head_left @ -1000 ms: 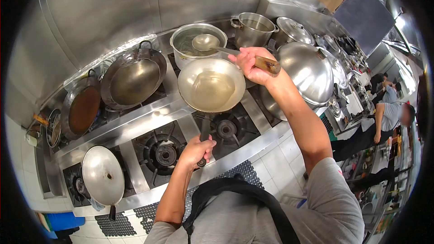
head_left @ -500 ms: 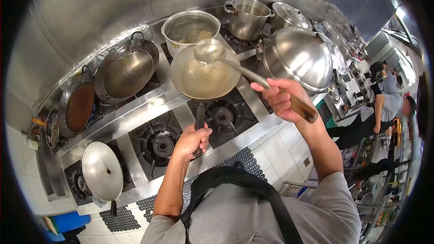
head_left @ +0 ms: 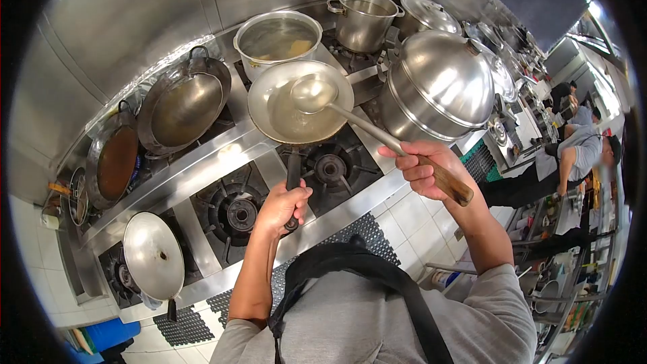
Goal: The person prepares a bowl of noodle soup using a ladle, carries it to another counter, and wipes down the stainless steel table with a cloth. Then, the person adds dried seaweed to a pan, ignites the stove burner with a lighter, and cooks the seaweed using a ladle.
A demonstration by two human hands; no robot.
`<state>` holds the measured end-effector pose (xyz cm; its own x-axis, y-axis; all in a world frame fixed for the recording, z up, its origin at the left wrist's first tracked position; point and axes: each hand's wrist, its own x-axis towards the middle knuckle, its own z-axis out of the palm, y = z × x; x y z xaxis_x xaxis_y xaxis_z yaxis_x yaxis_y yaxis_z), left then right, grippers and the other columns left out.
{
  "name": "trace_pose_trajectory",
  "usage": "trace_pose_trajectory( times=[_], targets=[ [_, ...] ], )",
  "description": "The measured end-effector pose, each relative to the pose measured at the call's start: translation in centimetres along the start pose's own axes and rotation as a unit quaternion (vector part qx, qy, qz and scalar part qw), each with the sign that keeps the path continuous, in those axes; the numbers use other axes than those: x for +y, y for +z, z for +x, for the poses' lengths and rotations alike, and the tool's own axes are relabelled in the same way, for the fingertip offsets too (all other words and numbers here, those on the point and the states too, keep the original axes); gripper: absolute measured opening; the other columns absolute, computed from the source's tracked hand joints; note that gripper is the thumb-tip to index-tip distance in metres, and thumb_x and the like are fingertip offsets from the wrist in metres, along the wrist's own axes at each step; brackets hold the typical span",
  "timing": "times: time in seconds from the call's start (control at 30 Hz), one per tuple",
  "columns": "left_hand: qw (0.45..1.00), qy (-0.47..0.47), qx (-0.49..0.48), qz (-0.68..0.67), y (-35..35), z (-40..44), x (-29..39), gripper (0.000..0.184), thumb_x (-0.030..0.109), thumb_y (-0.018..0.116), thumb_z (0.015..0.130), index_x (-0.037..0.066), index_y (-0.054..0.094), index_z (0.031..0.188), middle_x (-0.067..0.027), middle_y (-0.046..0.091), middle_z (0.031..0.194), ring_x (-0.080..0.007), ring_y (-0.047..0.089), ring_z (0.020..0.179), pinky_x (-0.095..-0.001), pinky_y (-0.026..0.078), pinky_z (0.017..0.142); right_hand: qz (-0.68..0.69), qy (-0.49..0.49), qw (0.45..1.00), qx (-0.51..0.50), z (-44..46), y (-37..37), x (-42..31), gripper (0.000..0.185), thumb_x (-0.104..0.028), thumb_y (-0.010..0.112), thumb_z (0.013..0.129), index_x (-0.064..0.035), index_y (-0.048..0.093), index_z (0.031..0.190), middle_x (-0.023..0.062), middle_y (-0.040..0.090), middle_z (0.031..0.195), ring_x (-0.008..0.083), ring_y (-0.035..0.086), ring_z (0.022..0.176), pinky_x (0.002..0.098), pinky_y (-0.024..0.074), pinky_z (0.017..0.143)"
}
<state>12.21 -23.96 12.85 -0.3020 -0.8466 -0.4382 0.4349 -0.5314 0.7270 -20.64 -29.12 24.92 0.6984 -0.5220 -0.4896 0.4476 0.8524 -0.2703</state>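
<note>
My left hand [head_left: 282, 207] is wrapped round the black handle of a frying pan [head_left: 273, 118], held over the stove in front of the large pot. A little cloudy liquid lies in the pan's bottom. With my right hand [head_left: 430, 170] I grip a long metal ladle [head_left: 367, 126] by its wooden handle end. The ladle's bowl is over the pan's inside; I cannot tell whether it touches the pan. Just behind stands a large pot [head_left: 242, 47] of liquid, with a yellowish piece in it.
Several woks stand along the left, the nearest being a dark wok [head_left: 149, 96] with liquid. A second pan [head_left: 153, 256] lies on the front left burner. To the right are a domed steamer [head_left: 441, 84] and a tall pot [head_left: 360, 29]. Two or more people [head_left: 573, 162] stand at far right.
The ladle's bowl has come down from near the pot's rim to the pan's middle. My right hand has lowered slightly; my left hand keeps its grip on the pan.
</note>
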Motion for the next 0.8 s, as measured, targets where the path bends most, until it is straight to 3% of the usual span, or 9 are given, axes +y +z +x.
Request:
trace_pose_trajectory(
  times=[0.2, 0.3, 0.4, 0.43, 0.53, 0.63, 0.8],
  targets=[
    [1.000, 0.003, 0.000, 0.002, -0.4, 0.1, -0.1, 0.020, 0.008, 0.068, 0.088, 0.008, 0.050, 0.097, 0.0028, 0.047, 0.063, -0.0082, 0.044, 0.045, -0.0272, 0.039, 0.040, -0.026, -0.006, 1.000, 0.009, 0.1, 0.8, 0.1, 0.038, -0.021, 0.049, 0.106, 0.0063, 0.054, 0.132, -0.0003, 0.053, 0.076, 0.0091, 0.050, 0.054, 0.0233, 0.0458, 0.043],
    [1.000, 0.005, 0.005, 0.008, -0.5, 0.1, -0.1, 0.020, 0.008, 0.068, 0.088, 0.007, 0.050, 0.097, 0.0026, 0.047, 0.063, -0.0082, 0.043, 0.045, -0.0272, 0.039, 0.041, -0.225, -0.086, 0.963, 0.120, -0.7, 3.2, 1.4, 0.033, -0.020, 0.055, 0.103, 0.0038, 0.060, 0.125, 0.0000, 0.053, 0.074, 0.0095, 0.052, 0.052, 0.0247, 0.0440, 0.042],
    [1.000, 0.008, 0.002, 0.013, -1.0, 0.2, -0.3, 0.020, 0.009, 0.068, 0.088, 0.007, 0.050, 0.095, 0.0024, 0.047, 0.061, -0.0086, 0.043, 0.045, -0.0273, 0.039, 0.041, -0.552, -0.098, 0.787, 0.260, -0.1, 4.2, 3.2, 0.027, -0.016, 0.060, 0.098, 0.0009, 0.063, 0.119, 0.0003, 0.054, 0.071, 0.0104, 0.054, 0.049, 0.0259, 0.0426, 0.041],
    [1.000, 0.007, 0.000, 0.016, -1.1, 0.2, -0.2, 0.019, 0.009, 0.068, 0.088, 0.007, 0.050, 0.095, 0.0023, 0.047, 0.061, -0.0088, 0.043, 0.045, -0.0273, 0.039, 0.041, -0.593, -0.097, 0.750, 0.277, -0.1, 3.7, 3.4, 0.026, -0.013, 0.061, 0.095, -0.0003, 0.063, 0.119, 0.0014, 0.055, 0.070, 0.0111, 0.055, 0.045, 0.0267, 0.0429, 0.042],
    [0.999, 0.002, -0.001, 0.034, -1.4, 0.2, -0.1, 0.019, 0.010, 0.068, 0.088, 0.007, 0.050, 0.093, 0.0024, 0.046, 0.060, -0.0094, 0.044, 0.045, -0.0275, 0.039, 0.042, -0.638, -0.150, 0.699, 0.288, -0.4, 5.0, 3.4, 0.024, -0.013, 0.061, 0.095, -0.0002, 0.064, 0.115, 0.0017, 0.055, 0.068, 0.0101, 0.055, 0.046, 0.0266, 0.0430, 0.042],
    [0.999, -0.001, 0.006, 0.043, -1.4, 0.1, 0.1, 0.019, 0.010, 0.068, 0.089, 0.008, 0.049, 0.091, 0.0021, 0.046, 0.059, -0.0097, 0.044, 0.044, -0.0278, 0.039, 0.042, -0.609, -0.203, 0.717, 0.270, 0.7, 6.7, 2.5, 0.016, -0.012, 0.061, 0.094, -0.0007, 0.064, 0.107, -0.0002, 0.054, 0.065, 0.0089, 0.052, 0.043, 0.0250, 0.0405, 0.041],
    [0.999, -0.002, -0.007, 0.040, -1.9, 0.4, 0.0, 0.019, 0.009, 0.067, 0.089, 0.009, 0.048, 0.090, 0.0012, 0.046, 0.057, -0.0102, 0.044, 0.044, -0.0281, 0.039, 0.042, -0.642, -0.270, 0.683, 0.221, 8.3, 7.2, -1.8, 0.017, -0.016, 0.061, 0.094, -0.0017, 0.064, 0.104, 0.0005, 0.055, 0.067, 0.0101, 0.054, 0.045, 0.0266, 0.0427, 0.042]
  ],
)
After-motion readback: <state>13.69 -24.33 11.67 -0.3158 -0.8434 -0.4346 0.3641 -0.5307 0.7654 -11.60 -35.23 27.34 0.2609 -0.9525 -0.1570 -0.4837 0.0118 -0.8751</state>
